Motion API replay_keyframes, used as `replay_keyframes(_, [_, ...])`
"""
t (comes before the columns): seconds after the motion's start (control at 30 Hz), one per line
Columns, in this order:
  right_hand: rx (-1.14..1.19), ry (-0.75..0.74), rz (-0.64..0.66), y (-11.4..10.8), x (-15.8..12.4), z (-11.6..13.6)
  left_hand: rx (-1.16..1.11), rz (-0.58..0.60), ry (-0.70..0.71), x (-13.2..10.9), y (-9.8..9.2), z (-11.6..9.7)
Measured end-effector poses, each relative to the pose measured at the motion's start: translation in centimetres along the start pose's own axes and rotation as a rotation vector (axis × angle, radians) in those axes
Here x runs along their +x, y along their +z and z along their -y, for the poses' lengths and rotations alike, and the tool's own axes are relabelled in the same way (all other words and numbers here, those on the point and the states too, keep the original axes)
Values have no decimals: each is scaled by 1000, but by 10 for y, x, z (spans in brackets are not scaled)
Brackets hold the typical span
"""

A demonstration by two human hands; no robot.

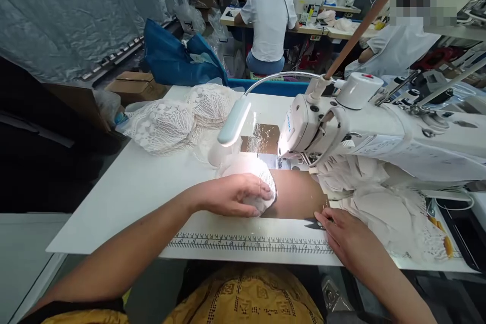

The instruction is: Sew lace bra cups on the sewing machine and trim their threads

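Note:
Below the sewing machine's needle area, my left hand (243, 195) is closed on a white lace bra cup (269, 182), its fingers curled over the near side. The lamp light falls brightly on that cup. Farther right, my right hand (347, 230) pinches a pair of thread snips (314, 224) at the table's front edge; the dark blades point left and the handles are mostly covered by my fingers. Between the hands lies a brown plate (298, 195) on the table. The white sewing machine (341, 126) stands above and to the right.
White lace cups (163, 124) are piled at the left back of the table (125, 197). More white fabric (383, 212) lies under the machine arm. A lamp (233, 124) hangs over the work area. A printed ruler (246, 244) runs along the front edge. Co-workers (268, 20) sit beyond.

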State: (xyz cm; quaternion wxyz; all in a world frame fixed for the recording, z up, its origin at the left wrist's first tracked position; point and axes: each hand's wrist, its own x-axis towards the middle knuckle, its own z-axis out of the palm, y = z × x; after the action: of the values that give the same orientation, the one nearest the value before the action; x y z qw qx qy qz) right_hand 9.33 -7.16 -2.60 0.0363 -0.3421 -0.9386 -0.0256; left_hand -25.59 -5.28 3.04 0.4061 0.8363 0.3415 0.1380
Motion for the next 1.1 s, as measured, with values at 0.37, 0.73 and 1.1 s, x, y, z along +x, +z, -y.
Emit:
replay_keyframes(0.37, [114,58,-15,3,-1,-3,2,-237,-489,28,-28,40])
replay_keyframes(0.73, [739,269,12,-22,66,19,-492,-186,-404,16,-13,32])
replay_keyframes(1.1, [1075,303,24,-11,127,33,-661,-196,-320,13,3,33])
